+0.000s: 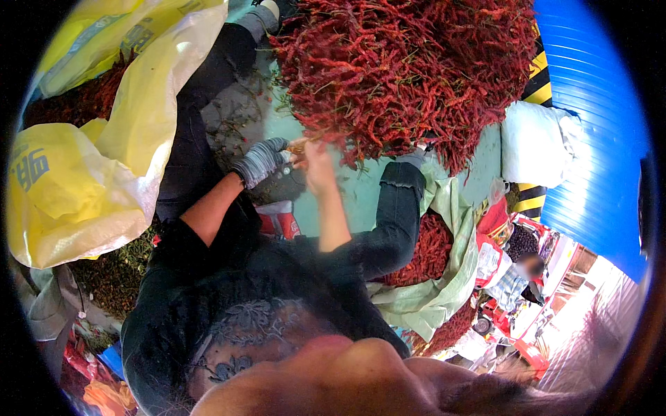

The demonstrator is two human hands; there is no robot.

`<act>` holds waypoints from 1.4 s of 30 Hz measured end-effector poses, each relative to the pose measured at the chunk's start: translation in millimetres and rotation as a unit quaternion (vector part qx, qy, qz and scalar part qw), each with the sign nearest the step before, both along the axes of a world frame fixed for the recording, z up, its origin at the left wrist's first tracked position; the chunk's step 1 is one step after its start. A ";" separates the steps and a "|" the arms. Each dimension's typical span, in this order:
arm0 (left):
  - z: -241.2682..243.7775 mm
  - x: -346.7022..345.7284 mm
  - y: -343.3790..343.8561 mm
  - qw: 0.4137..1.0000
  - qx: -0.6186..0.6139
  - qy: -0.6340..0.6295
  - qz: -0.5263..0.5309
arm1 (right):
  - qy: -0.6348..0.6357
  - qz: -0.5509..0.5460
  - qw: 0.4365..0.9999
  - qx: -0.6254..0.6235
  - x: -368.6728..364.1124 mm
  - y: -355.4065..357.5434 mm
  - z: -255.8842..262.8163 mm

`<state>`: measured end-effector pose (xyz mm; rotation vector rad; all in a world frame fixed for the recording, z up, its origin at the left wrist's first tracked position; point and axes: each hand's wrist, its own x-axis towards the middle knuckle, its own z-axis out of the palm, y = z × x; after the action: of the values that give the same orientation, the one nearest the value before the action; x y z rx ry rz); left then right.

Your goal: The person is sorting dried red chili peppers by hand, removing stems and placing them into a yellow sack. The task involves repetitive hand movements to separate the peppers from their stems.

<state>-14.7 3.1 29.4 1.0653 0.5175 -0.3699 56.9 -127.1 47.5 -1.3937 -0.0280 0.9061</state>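
Note:
My left hand point(264, 160), in a grey striped glove that leaves the fingertips bare, is closed around a small brownish bunch, apparently dried chili pods or stems point(296, 148). Touching or very near those fingertips is my bare right hand point(318, 167), blurred, so its grip cannot be made out. Just beyond both hands rises a big heap of dried red chilies point(406, 78) with stems, resting on a pale green floor point(307, 200). Loose stems and bits point(234, 119) are scattered on the floor by the left leg.
A yellow woven sack point(78, 182) with reddish contents stands at left. A green woven sack point(452, 265) of red chilies lies at right, below a white sack point(533, 145) beside a blue corrugated wall point(588, 104). Another person point(512, 283) is farther off at right.

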 end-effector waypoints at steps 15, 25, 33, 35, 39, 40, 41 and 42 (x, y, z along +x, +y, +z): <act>-16.4 3.0 2.2 0.998 0.041 0.049 0.006 | -0.180 -0.073 0.980 -0.051 -12.5 25.8 39.4; -15.1 -2.4 13.1 0.883 0.454 -0.081 -0.086 | -0.147 0.040 0.983 0.099 -20.6 95.6 71.4; -45.6 6.8 -2.3 0.850 0.507 -0.126 -0.063 | -0.040 -0.217 0.963 -0.152 64.0 20.3 -42.7; -48.2 8.6 -0.8 0.842 0.521 -0.110 -0.082 | -0.072 -0.198 0.961 -0.179 74.1 20.2 -50.8; -63.5 7.4 4.0 0.903 0.419 -0.099 0.005 | -0.081 -0.128 0.978 -0.145 75.6 6.4 -49.4; -59.2 8.5 2.0 0.921 0.382 -0.081 0.017 | -0.062 -0.113 0.984 -0.127 67.5 -1.7 -46.3; -55.1 9.9 1.1 0.928 0.365 -0.074 0.028 | -0.042 -0.098 0.988 -0.108 59.7 -8.6 -43.4; -46.9 11.1 -0.1 0.934 0.348 -0.068 0.038 | -0.101 -0.067 0.986 -0.116 51.6 -12.4 -34.2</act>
<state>-3.6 2.9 -17.6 1.7362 0.5783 -0.0287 108.5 -139.5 13.3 -1.6806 0.0175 0.6680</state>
